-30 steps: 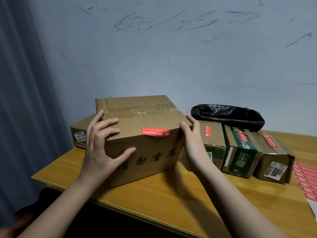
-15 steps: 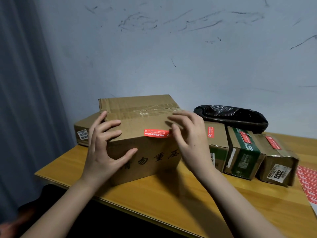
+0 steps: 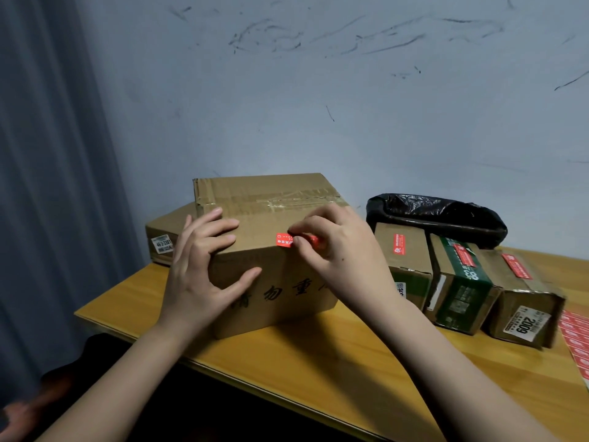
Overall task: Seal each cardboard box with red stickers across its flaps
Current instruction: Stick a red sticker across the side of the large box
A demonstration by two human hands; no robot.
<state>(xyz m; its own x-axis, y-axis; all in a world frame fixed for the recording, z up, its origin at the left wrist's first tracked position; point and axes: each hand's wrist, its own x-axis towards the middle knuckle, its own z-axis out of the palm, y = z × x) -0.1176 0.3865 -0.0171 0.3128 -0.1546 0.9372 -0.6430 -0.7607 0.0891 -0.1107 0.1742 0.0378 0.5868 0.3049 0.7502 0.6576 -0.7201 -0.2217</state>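
A large brown cardboard box (image 3: 274,199) with black characters on its front stands on the wooden table (image 3: 318,362). Old clear tape runs across its top flaps. A red sticker (image 3: 283,240) lies over the box's front top edge. My right hand (image 3: 338,250) covers the sticker's right part, its bent fingertips pressing on it. My left hand (image 3: 197,266) rests on the box's left front corner, fingers spread on top and thumb on the front face.
Three smaller boxes (image 3: 404,250) (image 3: 459,282) (image 3: 522,291), each with a red sticker on top, stand in a row to the right. A sheet of red stickers (image 3: 577,342) lies at the right edge. A black bag (image 3: 436,215) sits behind; another box (image 3: 165,231) lies behind left.
My right hand left the box's right side, rose over the top edge and came down on the red sticker. My left hand stayed on the left corner.
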